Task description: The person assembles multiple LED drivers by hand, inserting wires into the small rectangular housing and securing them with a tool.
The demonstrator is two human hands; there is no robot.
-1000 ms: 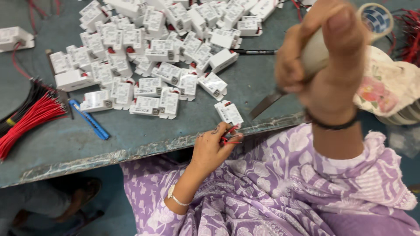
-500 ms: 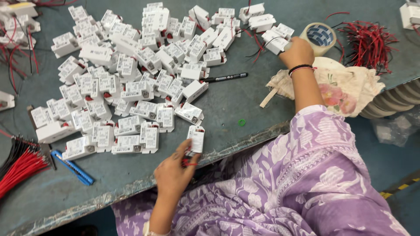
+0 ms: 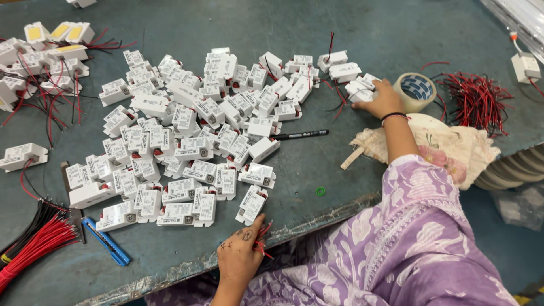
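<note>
the left hand [image 3: 241,258] rests at the near edge of the tabletop [image 3: 396,34], fingers pinched around a few short red wires [image 3: 262,245] that lead to a white plastic box [image 3: 251,205] lying just in front of it. that box sits at the near end of a big loose heap of white boxes [image 3: 198,124] spread across the middle of the tabletop. the right hand [image 3: 381,100] is stretched out to the far right of the heap, palm down and loosely curled over another white box with wires [image 3: 359,89]; whether it is actually gripping that box cannot be told. a black band sits on that wrist. just to the right of this hand stands a roll of tape [image 3: 415,90], and beyond it lies a bundle of red wires [image 3: 479,99]. a black pen [image 3: 300,135] lies between the heap and the right arm, and a folded cloth [image 3: 453,150] lies under the forearm. near the left edge there is a blue knife [image 3: 105,241] beside a thick bunch of red and black wires [image 3: 31,243], and a small green ring [image 3: 321,191] lies alone close to the front edge.
</note>
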